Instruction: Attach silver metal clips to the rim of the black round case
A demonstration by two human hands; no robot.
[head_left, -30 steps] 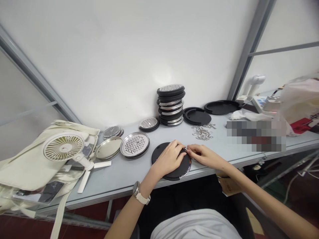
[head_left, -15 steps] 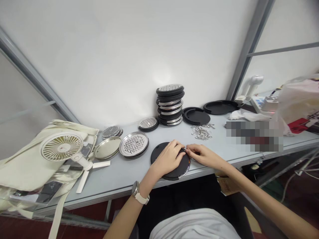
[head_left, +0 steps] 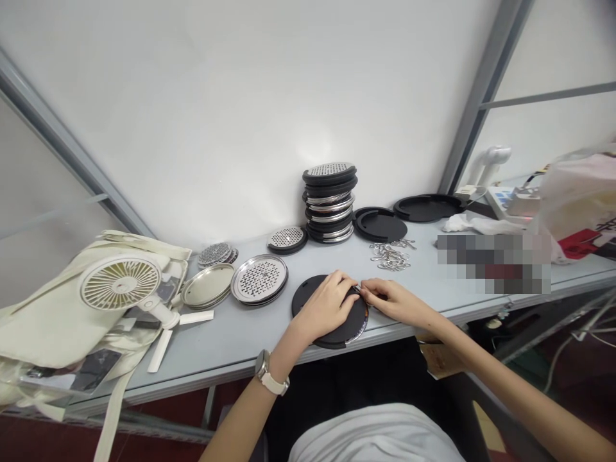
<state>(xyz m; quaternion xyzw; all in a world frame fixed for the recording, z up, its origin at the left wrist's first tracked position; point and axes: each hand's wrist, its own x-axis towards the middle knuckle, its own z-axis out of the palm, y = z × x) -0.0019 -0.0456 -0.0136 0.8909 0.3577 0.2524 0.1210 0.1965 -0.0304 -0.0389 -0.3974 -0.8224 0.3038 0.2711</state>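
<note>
The table (head_left: 240, 333) carries the disc (head_left: 342, 332) at its near edge. The left hand (head_left: 323, 309) lies across the disc, fingers bent; whether it grasps anything cannot be told. The right hand (head_left: 392, 301) is at the disc's far right rim, grip pinched on the clip (head_left: 357, 289). The clip lies between both hands' fingertips; its long axis is too small to determine. Versus the earlier frame: hand and disc positions essentially unchanged.

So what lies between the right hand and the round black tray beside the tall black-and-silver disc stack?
A pile of silver metal clips lies between the tray and the right hand, in the head view.
</note>
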